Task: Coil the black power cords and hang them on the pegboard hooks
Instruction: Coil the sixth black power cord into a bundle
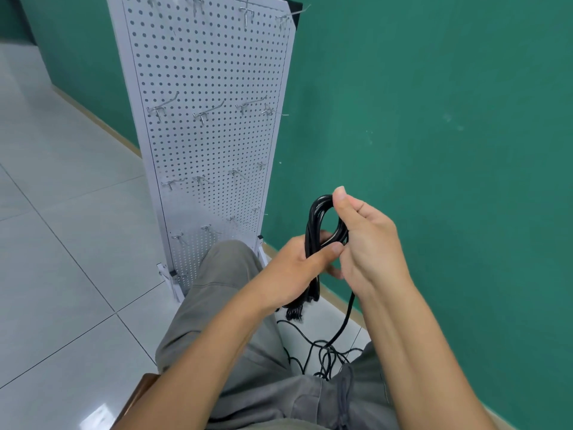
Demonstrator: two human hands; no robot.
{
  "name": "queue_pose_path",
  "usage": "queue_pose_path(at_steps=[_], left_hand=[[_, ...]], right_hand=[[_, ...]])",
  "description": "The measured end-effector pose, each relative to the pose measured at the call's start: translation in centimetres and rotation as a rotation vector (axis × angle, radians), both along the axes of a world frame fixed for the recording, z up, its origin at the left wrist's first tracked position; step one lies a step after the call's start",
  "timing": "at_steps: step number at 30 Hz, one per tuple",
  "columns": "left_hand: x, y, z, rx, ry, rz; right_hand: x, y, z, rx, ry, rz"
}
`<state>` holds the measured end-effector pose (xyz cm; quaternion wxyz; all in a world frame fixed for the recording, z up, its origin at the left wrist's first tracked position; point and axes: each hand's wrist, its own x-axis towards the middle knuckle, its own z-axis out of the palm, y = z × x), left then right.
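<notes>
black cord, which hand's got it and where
Both: the left hand grips the coiled black cord at mid-coil; the right hand pinches its top loop.

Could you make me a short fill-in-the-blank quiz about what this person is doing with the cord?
1. Both hands hold a coil of cord whose colour is ____.
2. The white pegboard stands against a wall painted ____.
3. The metal hooks on the board carry ____ cords.
4. The loose cord lies tangled on the ____.

Missing words: black; green; no; floor
</notes>
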<state>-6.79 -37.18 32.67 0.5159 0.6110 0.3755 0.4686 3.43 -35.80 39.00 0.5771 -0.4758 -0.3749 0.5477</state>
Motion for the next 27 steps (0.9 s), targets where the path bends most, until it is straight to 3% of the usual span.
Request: queue_pose_path(at_steps=[12, 17, 22, 25, 27], left_hand=[[0.9, -0.4, -0.9, -0.08, -0.065, -0.067], [0.7, -0.4, -0.6, -0.179, -0.233, -0.059], [0.4, -0.4, -0.3, -0.288, -0.37, -0.062], [-0.5, -0.1, 0.1, -0.251, -0.474, -0.024], [-1.5, 0.2, 0.5, -0.219, -0.51, 0.022]], right_hand=[[2.4, 1.0, -0.3, -0.004, -0.226, 0.036], [2.4, 1.4, -0.9, 0.059, -0.284, 0.092], [2.0, 1.5, -2.0, 0.094, -0.15, 0.18], [1.9, 0.8, -3.3, 0.092, -0.047, 0.366], [1.8, 0.1, -4.8, 0.042, -0.077, 0.465]])
